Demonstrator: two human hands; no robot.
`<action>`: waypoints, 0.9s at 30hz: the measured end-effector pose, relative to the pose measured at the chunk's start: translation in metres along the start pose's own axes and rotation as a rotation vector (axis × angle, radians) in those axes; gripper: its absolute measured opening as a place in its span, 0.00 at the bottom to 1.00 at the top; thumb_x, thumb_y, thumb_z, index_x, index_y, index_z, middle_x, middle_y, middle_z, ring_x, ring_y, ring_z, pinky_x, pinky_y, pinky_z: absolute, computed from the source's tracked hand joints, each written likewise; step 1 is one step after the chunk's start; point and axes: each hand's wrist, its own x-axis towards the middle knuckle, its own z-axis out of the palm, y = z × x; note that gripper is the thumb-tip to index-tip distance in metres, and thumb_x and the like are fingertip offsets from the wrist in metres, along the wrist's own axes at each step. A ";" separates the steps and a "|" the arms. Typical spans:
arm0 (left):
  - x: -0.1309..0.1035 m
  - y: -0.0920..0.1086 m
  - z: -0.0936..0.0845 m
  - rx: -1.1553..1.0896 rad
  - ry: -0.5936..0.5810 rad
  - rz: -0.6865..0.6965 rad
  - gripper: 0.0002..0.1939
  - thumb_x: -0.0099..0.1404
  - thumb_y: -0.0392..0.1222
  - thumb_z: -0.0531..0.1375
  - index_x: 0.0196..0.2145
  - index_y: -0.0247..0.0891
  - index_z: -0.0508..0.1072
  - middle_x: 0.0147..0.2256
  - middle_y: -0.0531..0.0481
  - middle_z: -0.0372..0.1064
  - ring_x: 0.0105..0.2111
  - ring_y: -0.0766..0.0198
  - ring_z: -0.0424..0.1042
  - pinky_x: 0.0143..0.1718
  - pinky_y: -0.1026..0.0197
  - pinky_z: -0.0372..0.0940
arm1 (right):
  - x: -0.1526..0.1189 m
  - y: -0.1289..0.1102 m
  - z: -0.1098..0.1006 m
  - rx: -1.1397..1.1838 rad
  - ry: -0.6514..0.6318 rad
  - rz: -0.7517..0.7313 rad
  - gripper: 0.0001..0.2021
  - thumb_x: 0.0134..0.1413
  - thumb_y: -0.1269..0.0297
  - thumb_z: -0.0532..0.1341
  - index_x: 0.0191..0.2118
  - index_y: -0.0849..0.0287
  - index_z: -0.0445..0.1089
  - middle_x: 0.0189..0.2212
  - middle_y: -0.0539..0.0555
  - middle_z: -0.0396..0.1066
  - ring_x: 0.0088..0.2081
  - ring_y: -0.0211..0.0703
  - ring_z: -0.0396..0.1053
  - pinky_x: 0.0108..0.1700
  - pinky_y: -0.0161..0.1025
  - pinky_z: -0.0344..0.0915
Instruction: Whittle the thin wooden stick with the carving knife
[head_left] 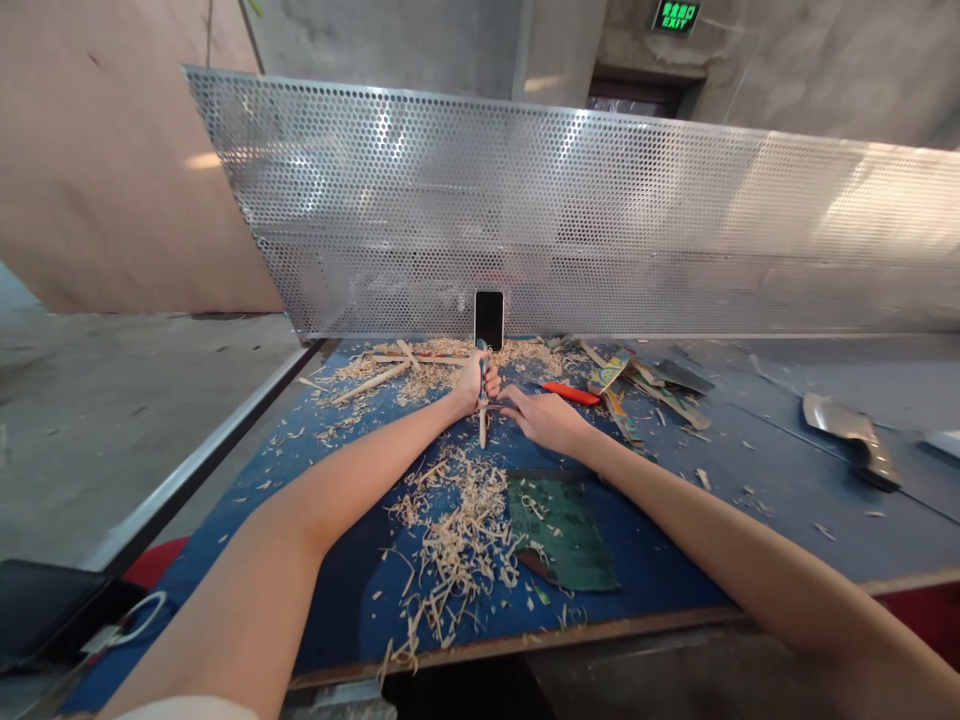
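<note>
My left hand [480,382] is closed around a slim wooden stick [483,430], whose pale, pointed lower end faces me. The stick's upper part looks blue-grey where it shows between the fingers. From the right, my right hand [551,422] pinches a thin, dark, blade-like piece [495,406] that crosses the stick just below my left fist; its exact kind is too small to make out. Curled wood shavings [465,520] lie heaped below both hands. Nearer me is a green sheet of sandpaper [562,530] with some shavings on it.
A phone [489,320] stands upright against the perforated metal screen [600,220]. Wooden sticks [375,380] lie at the back left. Right of my hands are a red-orange handled tool [571,392], patterned scraps [609,372] and a shiny curved metal piece [847,430] on the blue tabletop [345,590].
</note>
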 end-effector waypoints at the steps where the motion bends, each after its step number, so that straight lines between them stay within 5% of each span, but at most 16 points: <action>1: -0.001 0.000 0.001 -0.005 -0.011 0.008 0.16 0.75 0.49 0.54 0.30 0.43 0.63 0.15 0.60 0.49 0.12 0.69 0.50 0.14 0.66 0.49 | 0.000 0.000 0.000 0.006 -0.002 -0.009 0.18 0.81 0.58 0.53 0.64 0.58 0.71 0.45 0.63 0.84 0.41 0.53 0.81 0.41 0.39 0.64; 9: 0.001 -0.001 0.006 0.033 0.081 -0.032 0.14 0.74 0.47 0.53 0.29 0.44 0.60 0.15 0.60 0.49 0.10 0.68 0.48 0.13 0.65 0.46 | 0.002 0.004 0.011 0.207 0.091 -0.037 0.14 0.78 0.59 0.57 0.52 0.52 0.81 0.42 0.57 0.84 0.39 0.48 0.78 0.43 0.38 0.64; 17: -0.004 -0.002 0.004 0.009 0.049 0.044 0.16 0.75 0.49 0.52 0.29 0.44 0.59 0.15 0.60 0.46 0.11 0.69 0.46 0.14 0.66 0.45 | -0.007 -0.011 -0.006 0.285 -0.067 -0.049 0.12 0.74 0.64 0.58 0.40 0.54 0.79 0.28 0.51 0.77 0.28 0.41 0.66 0.34 0.37 0.53; 23: -0.004 -0.004 0.004 0.037 0.055 0.079 0.17 0.74 0.52 0.56 0.29 0.44 0.59 0.16 0.60 0.47 0.12 0.69 0.46 0.13 0.65 0.45 | -0.022 -0.017 -0.012 0.268 -0.171 -0.150 0.10 0.72 0.63 0.61 0.39 0.52 0.80 0.33 0.53 0.82 0.33 0.45 0.73 0.36 0.38 0.55; 27: -0.004 -0.004 0.003 0.039 0.041 0.082 0.17 0.75 0.50 0.55 0.29 0.44 0.59 0.16 0.60 0.48 0.12 0.69 0.48 0.14 0.65 0.48 | -0.025 -0.012 -0.004 0.141 -0.091 -0.171 0.12 0.75 0.59 0.59 0.44 0.50 0.81 0.36 0.54 0.84 0.36 0.48 0.76 0.39 0.40 0.58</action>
